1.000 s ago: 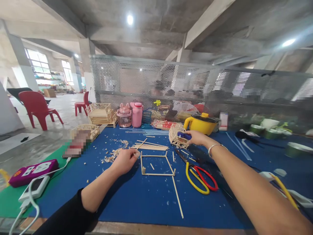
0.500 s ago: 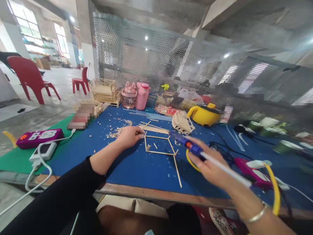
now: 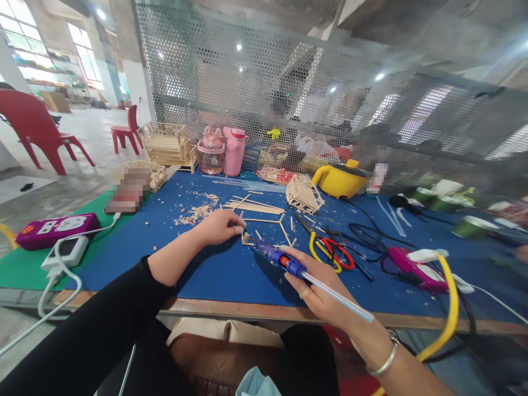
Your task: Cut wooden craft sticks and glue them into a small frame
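Note:
My left hand (image 3: 220,226) has its thumb and fingers pinched together at the left side of a thin wooden stick frame (image 3: 264,221) lying on the blue mat. A short stub (image 3: 245,237) stands at the frame's near left corner, close to the fingertips. In my right hand (image 3: 324,283) is a blue hot glue gun (image 3: 270,253), its nozzle pointing left to that corner. I cannot tell whether the nozzle touches the wood. From the gun's back a clear glue stick (image 3: 340,300) sticks out over my wrist. The gun covers part of the frame's near side.
Behind the frame lie loose wooden sticks (image 3: 259,207) and wood scraps (image 3: 198,213). Scissors (image 3: 330,248) and black cables lie right. A small wooden basket (image 3: 304,195), yellow pot (image 3: 344,180) and pink bottle (image 3: 234,154) stand at the back. A purple power strip (image 3: 58,230) sits left.
My right hand has brought the glue gun left and closer to the frame's near left corner, uncovering the scissors. My left hand stays at the frame's left side. The view has shifted slightly.

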Demonstrator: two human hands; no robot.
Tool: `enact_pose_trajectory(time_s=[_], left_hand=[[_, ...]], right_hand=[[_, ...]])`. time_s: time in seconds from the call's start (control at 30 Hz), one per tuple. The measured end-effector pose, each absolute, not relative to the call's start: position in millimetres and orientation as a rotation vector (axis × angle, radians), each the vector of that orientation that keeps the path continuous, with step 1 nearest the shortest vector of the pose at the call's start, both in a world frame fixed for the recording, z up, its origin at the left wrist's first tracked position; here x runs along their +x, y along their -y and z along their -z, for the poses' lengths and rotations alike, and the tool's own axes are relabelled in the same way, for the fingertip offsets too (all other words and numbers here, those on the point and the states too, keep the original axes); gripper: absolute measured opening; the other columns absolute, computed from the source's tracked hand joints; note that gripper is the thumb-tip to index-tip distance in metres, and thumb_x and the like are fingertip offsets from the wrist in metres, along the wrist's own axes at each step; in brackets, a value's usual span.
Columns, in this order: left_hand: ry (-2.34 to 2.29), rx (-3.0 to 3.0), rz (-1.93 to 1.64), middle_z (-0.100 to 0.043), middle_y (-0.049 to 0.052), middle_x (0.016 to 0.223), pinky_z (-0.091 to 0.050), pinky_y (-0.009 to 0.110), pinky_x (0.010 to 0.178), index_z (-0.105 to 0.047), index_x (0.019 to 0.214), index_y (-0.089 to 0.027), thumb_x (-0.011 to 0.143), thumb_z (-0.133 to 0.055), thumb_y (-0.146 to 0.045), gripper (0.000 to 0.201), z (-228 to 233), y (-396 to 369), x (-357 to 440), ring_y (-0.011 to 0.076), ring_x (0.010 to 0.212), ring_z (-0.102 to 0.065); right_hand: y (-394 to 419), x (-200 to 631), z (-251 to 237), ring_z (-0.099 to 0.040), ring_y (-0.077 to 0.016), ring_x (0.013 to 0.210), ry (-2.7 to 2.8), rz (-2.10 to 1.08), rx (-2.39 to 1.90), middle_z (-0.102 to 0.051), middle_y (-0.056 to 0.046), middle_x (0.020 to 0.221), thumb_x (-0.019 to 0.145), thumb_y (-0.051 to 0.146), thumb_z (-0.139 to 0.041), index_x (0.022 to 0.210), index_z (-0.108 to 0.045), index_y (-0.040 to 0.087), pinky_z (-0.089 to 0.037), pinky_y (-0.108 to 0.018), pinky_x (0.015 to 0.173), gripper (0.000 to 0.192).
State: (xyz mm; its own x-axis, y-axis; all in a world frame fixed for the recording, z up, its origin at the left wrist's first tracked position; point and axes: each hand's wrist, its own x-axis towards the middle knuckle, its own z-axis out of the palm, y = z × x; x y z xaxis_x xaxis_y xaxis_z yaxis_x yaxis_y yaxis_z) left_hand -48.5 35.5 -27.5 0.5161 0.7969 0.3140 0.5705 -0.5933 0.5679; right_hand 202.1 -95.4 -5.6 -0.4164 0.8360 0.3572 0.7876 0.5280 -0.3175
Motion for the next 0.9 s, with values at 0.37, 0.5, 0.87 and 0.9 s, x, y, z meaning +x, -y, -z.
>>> enact_pose_trajectory(time_s=[0.37, 0.5, 0.87, 0.9], left_hand=[[-1.129, 2.396, -0.721, -0.072, 0.002, 0.098, -0.047, 0.026, 0.085, -0.072, 0.095, -0.02, 0.077, -0.056, -0.028, 0.025, 25.6, -35.4, -48.8, 0.0172, 0.091, -0.064], [-1.124, 2.396, -0.719, -0.072, 0.002, 0.097, -0.047, 0.025, 0.084, -0.072, 0.094, -0.021, 0.077, -0.056, -0.028, 0.024, 25.8, -35.7, -48.9, 0.0169, 0.091, -0.064], [-1.117, 2.404, -0.705, -0.072, 0.0, 0.095, -0.047, 0.024, 0.082, -0.072, 0.093, -0.022, 0.077, -0.057, -0.028, 0.023, 25.3, -34.5, -49.2, 0.0165, 0.09, -0.064], [-1.12, 2.401, -0.705, -0.072, 0.0, 0.095, -0.047, 0.024, 0.082, -0.072, 0.093, -0.022, 0.077, -0.057, -0.028, 0.023, 25.2, -34.3, -49.2, 0.0165, 0.09, -0.064]], right_hand=[[92.9, 197.2, 5.0, -0.059, -0.0199, 0.111, 2.352, -0.048, -1.273, -0.063, -0.006, 0.122, 0.087, 0.023, -0.047, 0.128, -0.045, 0.023, -0.049, -0.034, 0.093, 0.04], [92.5, 196.7, 7.2, -0.06, -0.02, 0.111, 2.357, -0.009, -1.269, -0.062, -0.005, 0.122, 0.088, 0.024, -0.046, 0.128, -0.044, 0.024, -0.05, -0.035, 0.091, 0.04], [90.1, 197.0, 10.0, -0.06, -0.02, 0.11, 2.364, 0.053, -1.255, -0.063, -0.006, 0.122, 0.09, 0.028, -0.045, 0.128, -0.043, 0.023, -0.051, -0.034, 0.09, 0.038], [89.9, 196.9, 10.1, -0.06, -0.0199, 0.11, 2.363, 0.05, -1.255, -0.063, -0.006, 0.122, 0.09, 0.027, -0.045, 0.128, -0.043, 0.023, -0.051, -0.033, 0.09, 0.038]])
